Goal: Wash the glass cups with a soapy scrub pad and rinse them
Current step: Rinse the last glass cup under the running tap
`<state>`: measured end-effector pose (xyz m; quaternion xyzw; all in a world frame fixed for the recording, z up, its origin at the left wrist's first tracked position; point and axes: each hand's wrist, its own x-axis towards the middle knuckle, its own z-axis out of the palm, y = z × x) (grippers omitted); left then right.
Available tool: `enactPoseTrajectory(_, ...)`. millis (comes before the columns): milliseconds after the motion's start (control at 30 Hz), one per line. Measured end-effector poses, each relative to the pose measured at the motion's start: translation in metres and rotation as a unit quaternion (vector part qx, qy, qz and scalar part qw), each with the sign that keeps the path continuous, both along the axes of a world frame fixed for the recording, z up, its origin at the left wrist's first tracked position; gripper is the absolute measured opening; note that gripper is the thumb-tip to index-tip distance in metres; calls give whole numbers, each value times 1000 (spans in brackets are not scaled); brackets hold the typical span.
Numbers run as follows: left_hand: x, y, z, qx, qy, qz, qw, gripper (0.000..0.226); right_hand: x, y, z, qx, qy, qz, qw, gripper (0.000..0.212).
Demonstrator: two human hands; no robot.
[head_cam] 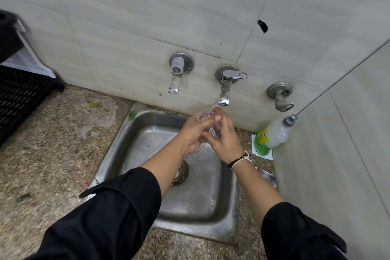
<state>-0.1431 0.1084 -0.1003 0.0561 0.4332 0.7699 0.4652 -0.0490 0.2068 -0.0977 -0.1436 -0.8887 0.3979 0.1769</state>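
Grey tiled wall behind, speckled stone surface around a steel sink at frame centre. Both hands over the sink, under the middle tap. Left hand and right hand each curl around one glass cup, grip closed on it from both sides. Cup is clear, tilted, rim towards the spout, mostly hidden by fingers. Soap bottle on the surface at right, black crate at far left.
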Motion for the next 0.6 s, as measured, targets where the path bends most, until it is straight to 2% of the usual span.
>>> enactPoseTrajectory(133,-6,-8,-1,-81,111,49,989,37,3,6,6,133,-9,20,991,77)
enactPoseTrajectory(200,-10,-10,-4,-129,194,48,971,30,2,5,19,226,-68,57,970,79)
enactPoseTrajectory(267,-13,-10,-5,-159,266,29,950,26,1,-3,28,278,-114,93,949,83)
enactPoseTrajectory(367,-14,-10,-4,-167,273,49,946,25,5,-8,32,305,-113,105,940,81)
enactPoseTrajectory(467,-13,-4,-4,-163,277,34,946,31,2,-8,38,320,-169,83,929,85)
enactPoseTrajectory(533,-11,-2,-4,-162,266,49,949,24,1,-16,39,306,-184,95,929,91)
enactPoseTrajectory(600,-14,-1,-3,-163,245,68,953,19,2,-18,39,305,-161,125,930,90)
